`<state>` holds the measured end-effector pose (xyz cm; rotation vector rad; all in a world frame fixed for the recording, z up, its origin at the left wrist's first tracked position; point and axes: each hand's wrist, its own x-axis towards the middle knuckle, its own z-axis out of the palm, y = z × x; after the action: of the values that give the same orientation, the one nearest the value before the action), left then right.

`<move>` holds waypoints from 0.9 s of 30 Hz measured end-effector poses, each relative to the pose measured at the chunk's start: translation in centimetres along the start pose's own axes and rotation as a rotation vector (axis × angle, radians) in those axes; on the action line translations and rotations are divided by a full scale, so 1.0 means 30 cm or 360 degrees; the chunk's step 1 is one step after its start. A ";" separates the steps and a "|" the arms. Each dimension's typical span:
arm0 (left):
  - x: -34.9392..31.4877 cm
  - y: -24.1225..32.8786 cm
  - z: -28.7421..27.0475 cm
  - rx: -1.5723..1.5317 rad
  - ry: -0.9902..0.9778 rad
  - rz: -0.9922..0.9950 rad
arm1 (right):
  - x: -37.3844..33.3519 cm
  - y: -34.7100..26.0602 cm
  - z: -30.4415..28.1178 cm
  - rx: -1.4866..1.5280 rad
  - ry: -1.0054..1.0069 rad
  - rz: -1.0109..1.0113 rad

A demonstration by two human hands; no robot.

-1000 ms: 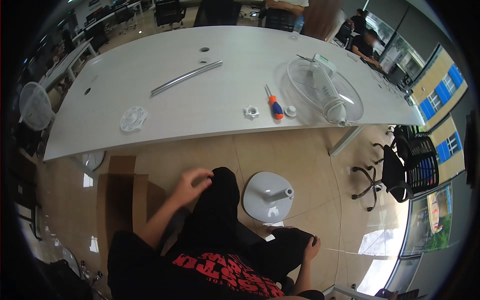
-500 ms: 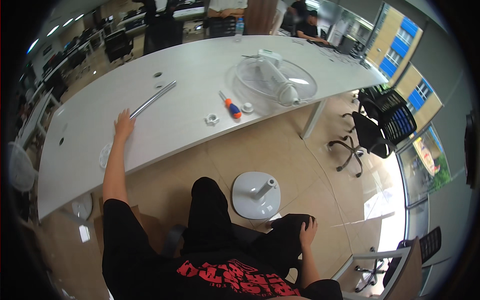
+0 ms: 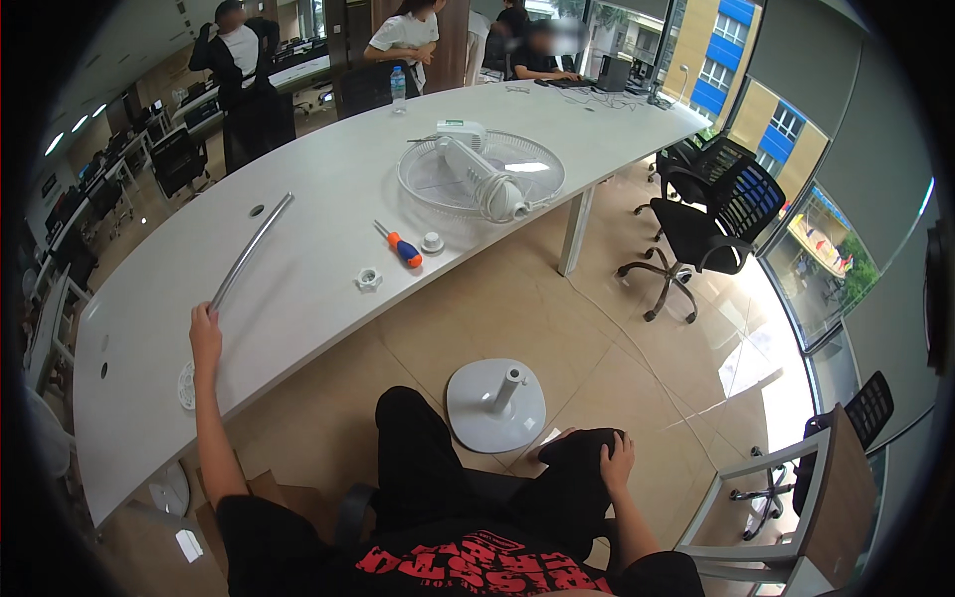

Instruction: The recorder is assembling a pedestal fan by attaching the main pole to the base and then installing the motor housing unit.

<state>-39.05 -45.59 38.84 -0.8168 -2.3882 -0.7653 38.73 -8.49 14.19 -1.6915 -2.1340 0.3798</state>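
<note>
At the left of the table, the fingers of my left hand [image 3: 206,333] are closed around the near end of a shiny metal tube [image 3: 253,249]. The tube slants away over the tabletop; whether its far end touches the table I cannot tell. My right hand [image 3: 618,460] lies on my right knee, fingers stretched out, holding nothing. Beside my left forearm is a white round latticed part [image 3: 187,385]. To the tube's right are a white lobed knob [image 3: 368,280], an orange and blue screwdriver [image 3: 405,251] and a small white cap [image 3: 432,242].
A white fan head [image 3: 492,189] with a round wire guard lies on the table [image 3: 298,289]. On the floor before my feet stands a white fan base [image 3: 477,418] with a short upright stub. Black office chairs [image 3: 721,214] stand at the right. A bottle [image 3: 398,90] and several people are at the back.
My left hand, earlier spread at the tube's near end, has closed around it. The tube has swung to a steeper slant. The view has shifted; my right hand stays on the knee.
</note>
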 end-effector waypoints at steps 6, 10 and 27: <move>-0.400 0.451 -0.213 -0.1337 -0.0581 -0.0448 | 0.091 -0.393 -0.169 0.0729 -0.0179 -0.0479; -0.702 0.782 -0.141 -0.1999 -0.1192 -0.0386 | 0.160 -0.775 -0.350 0.1939 -0.0585 -0.0528; -1.252 1.211 -0.026 -0.1749 -0.2148 0.0216 | -0.064 -0.915 -0.666 0.3213 -0.0755 -0.0401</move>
<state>11.48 -36.53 29.10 -2.5318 -2.6567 -1.9573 24.53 -17.39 43.77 -0.0844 -0.9091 1.9693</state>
